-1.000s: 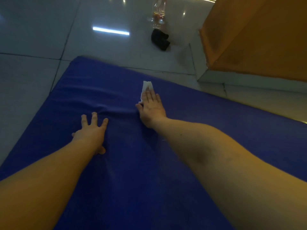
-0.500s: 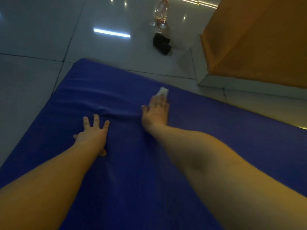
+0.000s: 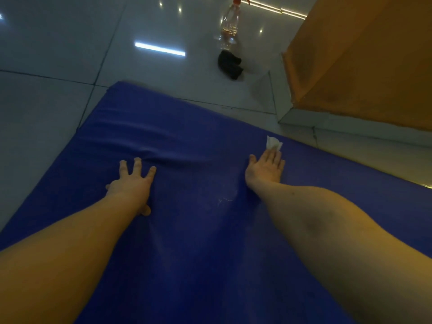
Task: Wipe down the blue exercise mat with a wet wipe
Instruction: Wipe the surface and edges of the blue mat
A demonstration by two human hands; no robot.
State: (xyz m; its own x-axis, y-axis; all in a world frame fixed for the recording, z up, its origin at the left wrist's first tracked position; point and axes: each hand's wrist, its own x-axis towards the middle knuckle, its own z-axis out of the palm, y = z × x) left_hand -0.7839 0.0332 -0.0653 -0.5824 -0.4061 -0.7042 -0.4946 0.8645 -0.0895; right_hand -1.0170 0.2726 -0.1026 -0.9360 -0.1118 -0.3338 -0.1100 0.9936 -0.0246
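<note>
The blue exercise mat [image 3: 191, 242] lies on a glossy tiled floor and fills the lower part of the view. My left hand [image 3: 132, 183] rests flat on it with fingers spread, just below a crease in the cover. My right hand [image 3: 266, 169] lies flat near the mat's far right edge, fingers straight, pressing a white wet wipe [image 3: 273, 143] onto the mat. Only the wipe's far end shows beyond my fingertips. A faint wet sheen [image 3: 224, 200] sits between my forearms.
Beyond the mat's far edge a clear plastic bottle with a red cap [image 3: 230, 29] stands on the floor, a crumpled black cloth [image 3: 229, 64] in front of it. An orange wall [image 3: 364, 59] with a pale skirting rises at the right.
My right hand has slid the wipe to the right across the mat, from beside the centre crease toward the far right edge. My left hand has stayed planted.
</note>
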